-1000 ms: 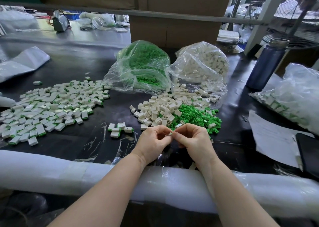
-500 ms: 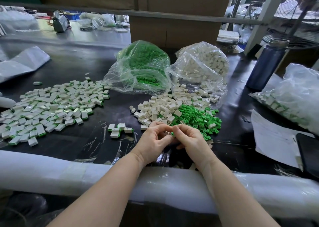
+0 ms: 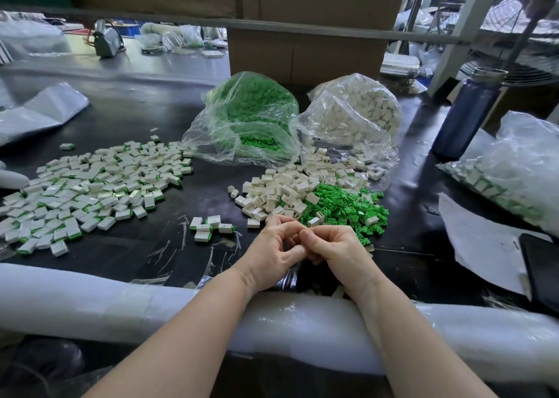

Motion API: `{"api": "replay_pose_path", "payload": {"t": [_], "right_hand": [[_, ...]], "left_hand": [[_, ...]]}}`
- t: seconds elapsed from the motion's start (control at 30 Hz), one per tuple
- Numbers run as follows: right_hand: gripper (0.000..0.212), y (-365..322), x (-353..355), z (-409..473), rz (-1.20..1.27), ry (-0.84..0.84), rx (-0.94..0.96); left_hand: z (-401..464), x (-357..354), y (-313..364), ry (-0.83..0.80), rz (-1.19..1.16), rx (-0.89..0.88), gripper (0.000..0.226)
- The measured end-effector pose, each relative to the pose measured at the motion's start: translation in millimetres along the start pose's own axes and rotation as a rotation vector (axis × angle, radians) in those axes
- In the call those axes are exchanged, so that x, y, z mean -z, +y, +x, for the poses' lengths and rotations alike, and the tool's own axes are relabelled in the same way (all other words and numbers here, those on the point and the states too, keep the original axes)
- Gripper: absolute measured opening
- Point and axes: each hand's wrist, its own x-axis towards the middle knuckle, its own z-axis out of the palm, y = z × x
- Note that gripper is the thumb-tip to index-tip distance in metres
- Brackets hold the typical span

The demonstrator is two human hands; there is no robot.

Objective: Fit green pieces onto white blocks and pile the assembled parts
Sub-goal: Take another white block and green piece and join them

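Head view: one camera only, looking down over a dark worktable.
Hands: left hand and right hand were met fingertip to fingertip just in front of the loose stock, fingers curled in a pinch; the part between them was hidden, so what each one held could not be told.
Progress, done: finished pile lay well to the left, a wide spread of white blocks with green edges showing; small cluster of assembled parts sat apart, just left of the hands.
Progress, left: heap of bare white blocks touched a heap of green pieces; behind them stood a green bag and a white bag, both still well filled. Judged far from finished.
Look of parts: white blocks small, boxy, glossy, some with a slot on top; green pieces smaller, bright, pronged and tangled together.
Right edge: another bag of assembled parts, beside papers.
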Motion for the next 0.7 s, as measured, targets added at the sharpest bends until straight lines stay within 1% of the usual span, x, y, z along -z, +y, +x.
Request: {"api": "replay_pose_path", "payload": {"t": [0.43,0.7], "right_hand": [[0.016,2.6,0.1,1.1,0.056,0.003,-0.013],[0.018,2.5,0.5,0.1,0.025,0.020,-0.008]], "left_hand": [[1.3,-2.2,-1.0,-0.017,-0.007,-0.004,0.013],[0.8,-2.2,-3.0,-0.034,-0.013,-0.005,0.011]]}}
